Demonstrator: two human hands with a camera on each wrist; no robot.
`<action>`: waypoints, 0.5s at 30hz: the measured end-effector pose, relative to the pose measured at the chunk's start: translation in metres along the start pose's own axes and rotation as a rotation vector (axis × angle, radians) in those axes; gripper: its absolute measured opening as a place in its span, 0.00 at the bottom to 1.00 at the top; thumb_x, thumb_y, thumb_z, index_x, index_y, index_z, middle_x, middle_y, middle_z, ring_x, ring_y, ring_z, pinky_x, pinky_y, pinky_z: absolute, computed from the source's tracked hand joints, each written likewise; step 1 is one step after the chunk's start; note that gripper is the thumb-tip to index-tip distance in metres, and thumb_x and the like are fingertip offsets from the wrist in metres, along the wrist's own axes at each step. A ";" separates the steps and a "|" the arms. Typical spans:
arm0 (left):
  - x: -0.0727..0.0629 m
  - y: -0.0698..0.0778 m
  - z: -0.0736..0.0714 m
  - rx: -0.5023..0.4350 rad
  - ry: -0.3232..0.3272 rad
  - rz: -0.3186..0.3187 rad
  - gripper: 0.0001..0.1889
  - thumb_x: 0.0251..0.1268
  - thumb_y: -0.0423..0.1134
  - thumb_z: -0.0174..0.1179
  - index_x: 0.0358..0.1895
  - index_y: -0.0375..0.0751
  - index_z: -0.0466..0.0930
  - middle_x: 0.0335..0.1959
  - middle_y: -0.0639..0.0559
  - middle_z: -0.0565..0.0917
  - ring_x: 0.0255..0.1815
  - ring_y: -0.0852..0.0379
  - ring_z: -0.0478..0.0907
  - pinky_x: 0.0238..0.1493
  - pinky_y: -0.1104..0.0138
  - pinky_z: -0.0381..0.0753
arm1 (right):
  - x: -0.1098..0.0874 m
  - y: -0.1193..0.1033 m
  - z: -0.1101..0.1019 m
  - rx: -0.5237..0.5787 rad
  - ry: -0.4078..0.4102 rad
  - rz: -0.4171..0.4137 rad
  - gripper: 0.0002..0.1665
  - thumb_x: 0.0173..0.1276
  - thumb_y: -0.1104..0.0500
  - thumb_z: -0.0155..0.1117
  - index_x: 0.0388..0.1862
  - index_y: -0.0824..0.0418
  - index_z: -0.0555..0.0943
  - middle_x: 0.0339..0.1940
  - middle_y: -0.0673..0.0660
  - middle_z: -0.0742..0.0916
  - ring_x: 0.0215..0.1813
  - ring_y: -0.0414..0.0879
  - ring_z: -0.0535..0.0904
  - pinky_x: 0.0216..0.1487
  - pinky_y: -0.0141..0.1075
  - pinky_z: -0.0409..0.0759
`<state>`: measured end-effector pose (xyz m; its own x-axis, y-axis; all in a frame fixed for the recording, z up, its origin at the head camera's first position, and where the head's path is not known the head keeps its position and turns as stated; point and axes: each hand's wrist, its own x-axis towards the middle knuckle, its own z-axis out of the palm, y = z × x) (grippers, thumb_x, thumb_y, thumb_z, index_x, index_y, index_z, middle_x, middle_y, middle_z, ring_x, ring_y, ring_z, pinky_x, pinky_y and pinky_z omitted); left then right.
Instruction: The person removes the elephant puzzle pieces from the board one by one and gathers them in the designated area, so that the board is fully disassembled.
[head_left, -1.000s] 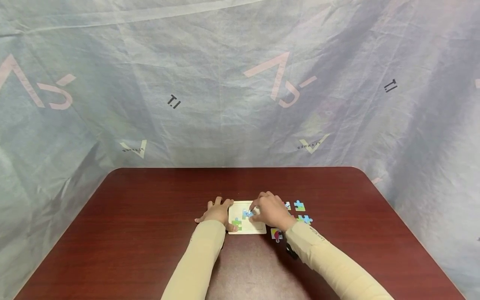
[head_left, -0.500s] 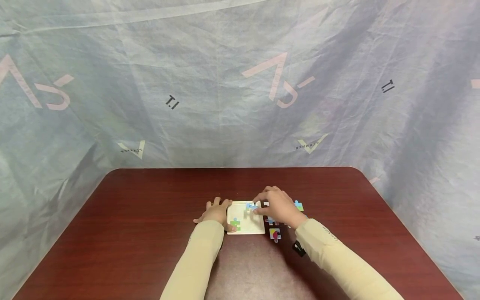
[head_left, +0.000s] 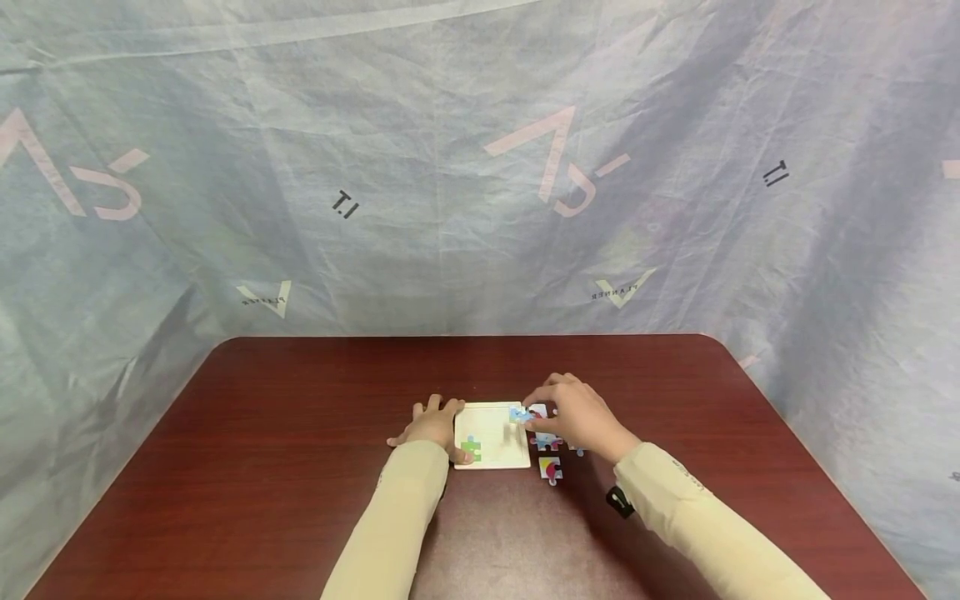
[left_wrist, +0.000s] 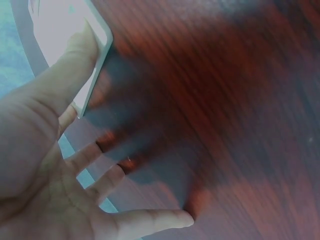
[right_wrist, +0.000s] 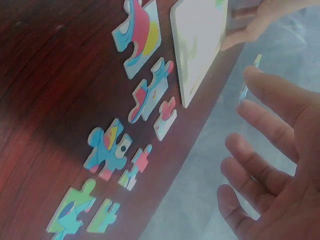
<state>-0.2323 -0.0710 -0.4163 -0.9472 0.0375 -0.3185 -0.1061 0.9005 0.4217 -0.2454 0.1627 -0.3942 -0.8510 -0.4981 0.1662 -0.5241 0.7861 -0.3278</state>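
Observation:
My left hand (head_left: pixel 431 429) rests at the left side of a pale puzzle tray (head_left: pixel 495 458), fingers spread on the table and thumb over the tray's edge. In the left wrist view the thumb (left_wrist: pixel 75 60) lies on the tray's corner. A green puzzle piece (head_left: pixel 470 448) sits in the tray's near left corner, beside the thumb. My right hand (head_left: pixel 581 417) pinches a light blue puzzle piece (head_left: pixel 517 414) between thumb and index finger, above the tray's far right corner. In the right wrist view that piece shows edge-on, held up, with the other fingers loosely bent.
Several loose puzzle pieces lie to the right of the tray, among them a yellow and red one (head_left: pixel 551 469) and a blue one with an eye (right_wrist: pixel 112 150). The dark red table (head_left: pixel 300 467) meets a grey printed cloth (head_left: pixel 450 167) behind it.
My right hand has lifted the blue puzzle piece from the middle of the tray and carried it right and away from me. My left hand has stayed in place.

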 end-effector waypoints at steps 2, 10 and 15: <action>0.000 0.000 0.000 -0.002 0.004 0.004 0.49 0.52 0.42 0.80 0.78 0.52 0.63 0.79 0.40 0.55 0.81 0.35 0.47 0.56 0.19 0.58 | -0.002 0.002 -0.002 0.005 -0.007 0.010 0.16 0.62 0.53 0.78 0.49 0.52 0.90 0.47 0.54 0.85 0.54 0.54 0.77 0.49 0.50 0.78; -0.004 0.001 0.000 -0.010 0.031 0.009 0.48 0.52 0.41 0.80 0.77 0.50 0.65 0.79 0.40 0.57 0.80 0.34 0.48 0.57 0.19 0.58 | -0.011 0.015 -0.003 -0.004 -0.013 0.038 0.16 0.61 0.52 0.79 0.48 0.51 0.90 0.46 0.54 0.84 0.52 0.53 0.77 0.45 0.47 0.79; -0.006 0.002 -0.001 -0.005 0.042 0.010 0.48 0.51 0.40 0.81 0.77 0.50 0.65 0.78 0.40 0.58 0.80 0.34 0.49 0.56 0.19 0.59 | -0.018 0.023 -0.004 0.011 -0.004 0.038 0.16 0.61 0.53 0.79 0.48 0.52 0.90 0.45 0.55 0.84 0.50 0.53 0.77 0.42 0.45 0.78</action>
<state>-0.2274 -0.0696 -0.4128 -0.9600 0.0279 -0.2785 -0.0983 0.8979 0.4290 -0.2425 0.1911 -0.4006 -0.8704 -0.4690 0.1497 -0.4905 0.8006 -0.3441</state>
